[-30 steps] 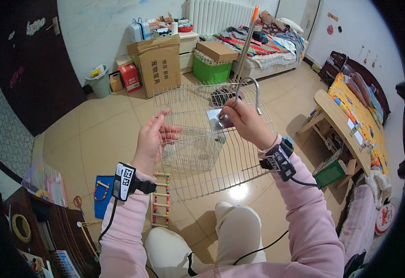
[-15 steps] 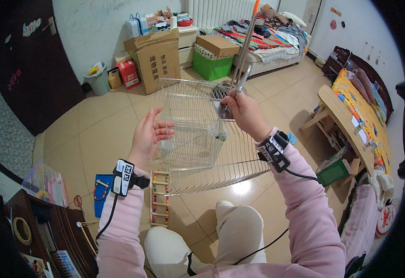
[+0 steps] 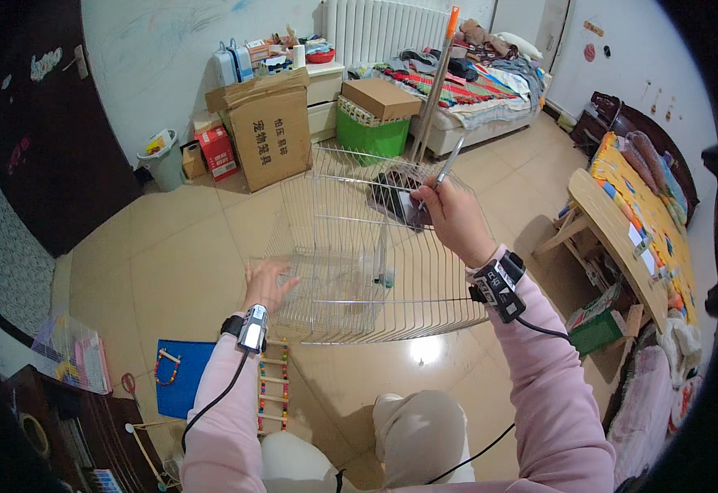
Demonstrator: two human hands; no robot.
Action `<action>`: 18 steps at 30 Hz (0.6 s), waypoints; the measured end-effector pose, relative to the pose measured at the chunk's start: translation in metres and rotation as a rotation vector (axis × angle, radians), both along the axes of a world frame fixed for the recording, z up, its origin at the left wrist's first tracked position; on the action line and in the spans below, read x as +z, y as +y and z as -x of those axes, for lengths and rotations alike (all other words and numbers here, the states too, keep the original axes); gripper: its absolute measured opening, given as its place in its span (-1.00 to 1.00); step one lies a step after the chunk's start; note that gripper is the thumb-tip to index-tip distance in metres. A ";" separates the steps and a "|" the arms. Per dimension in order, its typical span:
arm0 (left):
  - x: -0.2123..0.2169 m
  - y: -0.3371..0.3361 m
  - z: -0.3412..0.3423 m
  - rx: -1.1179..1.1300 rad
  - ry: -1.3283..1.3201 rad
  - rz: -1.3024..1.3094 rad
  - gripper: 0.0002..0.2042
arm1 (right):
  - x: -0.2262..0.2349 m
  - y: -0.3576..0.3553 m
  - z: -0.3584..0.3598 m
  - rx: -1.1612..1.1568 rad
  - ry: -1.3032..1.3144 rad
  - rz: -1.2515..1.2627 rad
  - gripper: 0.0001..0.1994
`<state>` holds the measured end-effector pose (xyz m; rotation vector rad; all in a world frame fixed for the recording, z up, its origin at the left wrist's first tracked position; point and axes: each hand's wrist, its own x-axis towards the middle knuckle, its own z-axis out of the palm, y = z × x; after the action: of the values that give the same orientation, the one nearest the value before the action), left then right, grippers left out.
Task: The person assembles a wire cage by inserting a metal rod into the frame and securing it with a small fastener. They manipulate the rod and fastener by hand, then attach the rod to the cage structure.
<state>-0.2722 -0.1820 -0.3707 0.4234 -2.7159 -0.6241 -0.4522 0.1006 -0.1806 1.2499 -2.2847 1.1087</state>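
Silver wire cage frame (image 3: 350, 246), box-shaped with thin parallel bars, held up in the air above a beige tiled floor (image 3: 170, 255). Both hands on it.

Left hand (image 3: 267, 283): at the lower left corner of the cage, palm against the bars, fingers spread flat rather than curled; it presses on the wire, not closed round it. Black wrist device on that arm, cable trailing down the pink sleeve.

Right hand (image 3: 455, 218): at the upper right edge of the cage, fingers folded shut around a slim silver metal tool (image 3: 447, 167) that rises up and away from the knuckles. The hand also meets the cage's top wires; whether it pinches a wire too, cannot tell. A dark object shows through the bars just left of this hand, unclear what.

Below the left hand, on the floor: a small wooden ladder with coloured beads (image 3: 273, 386), and beside it a blue flat mat (image 3: 180, 382). Beyond the cage, well apart from the grip: a brown cardboard box (image 3: 272, 131), a green plastic crate (image 3: 369, 131). Right of the right hand: a wooden table edge (image 3: 601, 218).
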 end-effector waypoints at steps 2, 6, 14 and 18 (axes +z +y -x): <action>-0.015 -0.005 0.009 -0.023 0.013 -0.326 -0.70 | -0.005 -0.007 0.021 0.027 -0.019 0.036 -0.82; -0.047 -0.003 0.011 0.001 0.111 -0.848 -0.73 | -0.014 -0.034 0.059 0.024 0.101 0.037 -0.82; -0.003 0.096 -0.005 0.051 -0.100 -0.274 -0.86 | -0.029 -0.083 0.098 0.150 0.184 -0.089 -0.80; 0.012 0.111 -0.010 0.104 0.030 -0.248 -0.80 | -0.039 -0.104 0.103 0.186 0.162 -0.164 -0.79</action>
<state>-0.2622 -0.0707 -0.3590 0.6058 -2.5767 -0.9340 -0.5548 -0.0029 -0.2198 1.5814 -2.2093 0.8550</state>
